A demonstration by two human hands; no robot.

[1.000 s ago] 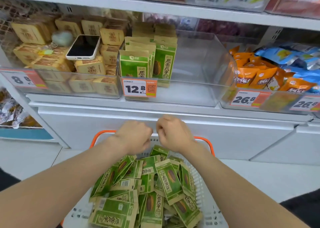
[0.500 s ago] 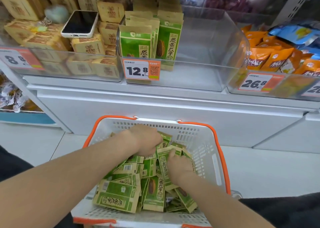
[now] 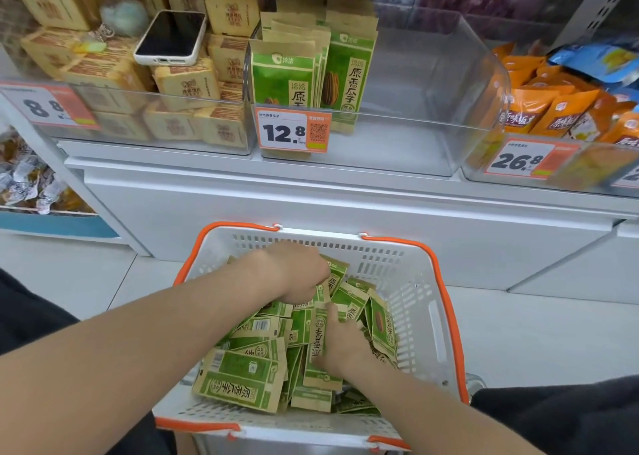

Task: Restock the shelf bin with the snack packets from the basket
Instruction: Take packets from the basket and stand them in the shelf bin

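Phone (image 3: 170,38) atop tan packets (image 3: 186,81), orange packets (image 3: 549,108), 26.8 price tag (image 3: 529,160)

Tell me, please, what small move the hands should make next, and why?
Probably close both hands on a bunch and lift it toward the clear bin. The left hand curls into the green packets in the basket, the right hand lies on them, and the bin's right side is bare.
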